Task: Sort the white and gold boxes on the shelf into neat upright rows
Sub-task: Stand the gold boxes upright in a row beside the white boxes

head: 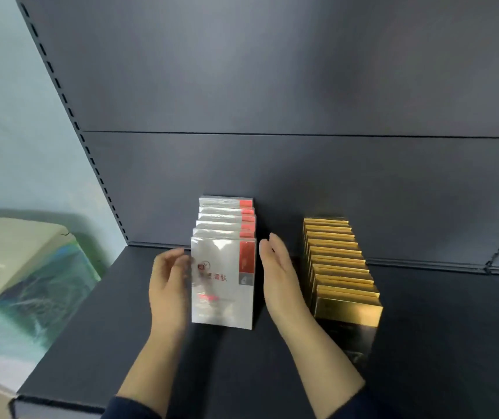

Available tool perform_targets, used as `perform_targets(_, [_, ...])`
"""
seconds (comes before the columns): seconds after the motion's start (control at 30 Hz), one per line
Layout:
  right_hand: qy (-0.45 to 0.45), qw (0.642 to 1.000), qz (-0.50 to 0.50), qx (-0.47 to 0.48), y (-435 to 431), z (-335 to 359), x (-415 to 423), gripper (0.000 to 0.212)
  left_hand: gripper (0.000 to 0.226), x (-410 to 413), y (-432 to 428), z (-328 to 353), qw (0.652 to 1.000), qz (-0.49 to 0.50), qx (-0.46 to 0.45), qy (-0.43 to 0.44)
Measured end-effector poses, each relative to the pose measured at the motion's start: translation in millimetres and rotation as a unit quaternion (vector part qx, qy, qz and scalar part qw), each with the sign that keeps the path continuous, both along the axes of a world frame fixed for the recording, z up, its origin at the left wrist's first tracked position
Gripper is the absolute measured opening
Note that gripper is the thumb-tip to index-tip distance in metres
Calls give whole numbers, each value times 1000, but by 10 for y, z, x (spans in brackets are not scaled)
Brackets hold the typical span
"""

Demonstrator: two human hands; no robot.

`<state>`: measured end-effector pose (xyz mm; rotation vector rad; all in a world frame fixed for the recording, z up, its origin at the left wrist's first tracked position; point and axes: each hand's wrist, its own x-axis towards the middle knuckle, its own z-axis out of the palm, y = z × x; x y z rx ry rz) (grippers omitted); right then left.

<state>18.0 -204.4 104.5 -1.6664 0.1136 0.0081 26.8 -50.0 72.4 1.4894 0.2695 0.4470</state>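
In the middle of the shelf, running forward from its back edge, the white boxes stand upright in a row, with the gold boxes lined up to their right. Left hand, blurred, sits loose-fingered at the front white box's left edge, grasping nothing. Right hand is flat and released, between the rows.

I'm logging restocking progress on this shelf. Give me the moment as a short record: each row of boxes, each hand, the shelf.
white boxes: one upright row running front to back, tops slightly staggered
gold boxes: one upright row to the right, apart from the white row
left hand: open, at the front white box's left edge; blurred, contact unclear
right hand: open and flat, in the gap between the rows, beside the white row
shelf: dark grey, bears both rows
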Motion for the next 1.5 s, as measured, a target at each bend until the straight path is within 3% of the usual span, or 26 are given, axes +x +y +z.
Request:
perform_targets(0.03, [30,999,-16,15,121,-124,52,64,20,42,55,-165,999,-17,-15,30])
perform_targets(0.13, [121,984,-71,107,332,-504,240,92,61,166,137,-470,983,-120,-60,127])
perform_targets(0.23, [199,955,-113,190,376,-643,380,61,51,302,105,-473,955,-169,-132,204])
perform_targets(0.3, [220,948,-121,196,375,-678,441,57,45,355,105,-435,940,-183,-168,232])
perform_targets(0.47, [213,953,-112,186,378,-752,574,52,50,454,207,-472,922,-222,-219,231])
perform_targets(0.6, [199,956,-83,197,344,-781,648,55,54,512,340,-545,927,-263,-180,194])
perform_targets(0.73, [130,970,-68,196,312,-762,767,55,52,654,374,-502,943,-263,-149,136])
perform_targets(0.87, [142,965,-51,214,303,-744,835,57,57,750,271,-390,930,-247,-194,190])
perform_targets(1.13, [173,952,-60,247,153,-889,845,44,49,672,160,-430,933,-245,-181,192])
perform_targets(1.5, [160,956,-89,229,-50,-910,767,46,51,664,-69,-412,933,-243,-160,211])
